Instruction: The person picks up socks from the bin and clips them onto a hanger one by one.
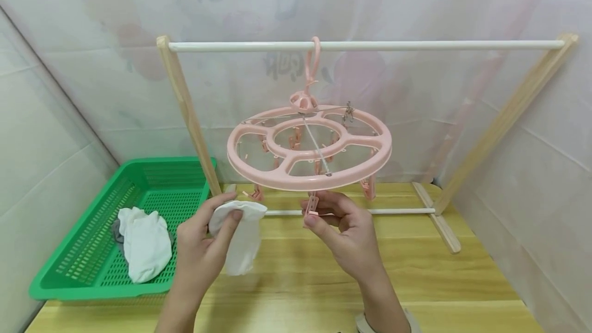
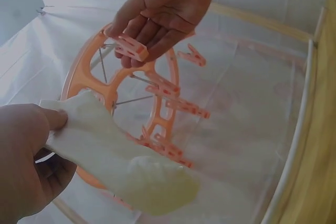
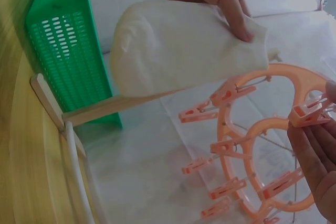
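White sock [image 1: 240,235]: small, plain white, soft knit; its opening edge is folded over at the top and the rest hangs limp below the fingers, the toe end rounded. It is held in the air above the bench, just left of the hanger's front edge.
Left hand [image 1: 203,248]: pinches the sock's upper edge between thumb and fingers; in the left wrist view the thumb presses on the cloth's corner.
Clip [image 1: 312,204]: pink plastic peg hanging from the front rim of the hanger, close to the sock but not touching it.
Right hand [image 1: 344,230]: fingers curled round the clip, thumb and forefinger pinching it; whether the peg's mouth is spread cannot be told.
Round hanger [image 1: 309,145]: pale pink, two rings joined by spokes, many pegs dangling beneath, thin chains up to a hook.
Rail [image 1: 365,45]: white bar across a wooden frame; the hanger's hook sits over it near the middle.
Green basket [image 1: 83,256]: perforated plastic, at the left end of the bench, well apart from the hanger.
Clothes in the basket [image 1: 144,243]: a bunched white piece with some grey beneath it.
Bench [image 1: 416,287]: light wood grain, carrying frame and basket.
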